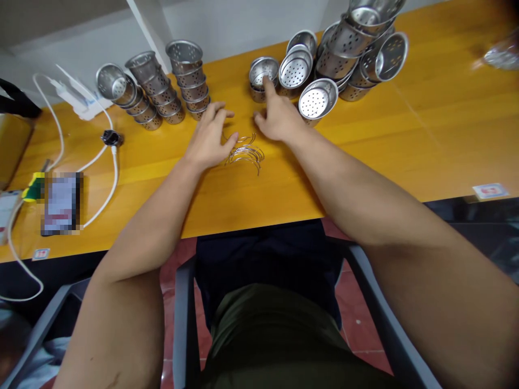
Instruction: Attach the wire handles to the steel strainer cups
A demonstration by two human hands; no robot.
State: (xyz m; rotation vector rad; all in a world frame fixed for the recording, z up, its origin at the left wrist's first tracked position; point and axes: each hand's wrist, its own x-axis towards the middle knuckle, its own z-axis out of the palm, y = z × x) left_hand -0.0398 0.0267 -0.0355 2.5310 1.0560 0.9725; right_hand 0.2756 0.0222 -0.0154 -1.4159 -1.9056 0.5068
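Note:
My left hand [210, 136] hovers over or rests on the table with its fingers spread, and nothing shows in it. Just right of its thumb lies a small heap of curved metal wires [247, 153]. Behind its fingertips rises a leaning stack of perforated metal cups [190, 75]. My right hand [279, 114] stretches its index finger across the front of a short perforated cup [258, 96]; whether the fingertip touches it I cannot tell. Its thumb stands apart from the index finger, while the other fingers are largely hidden. Beside that hand a perforated cup [317, 101] tilts its opening toward me.
At the back right, several more perforated cups [344, 46] are piled up. Two further cup stacks [156, 86] lean at the left. White cables run past a power strip [87, 102] and a phone [61, 204]. Clear plastic [503, 54] lies far right. Chair arms [185, 324] flank me.

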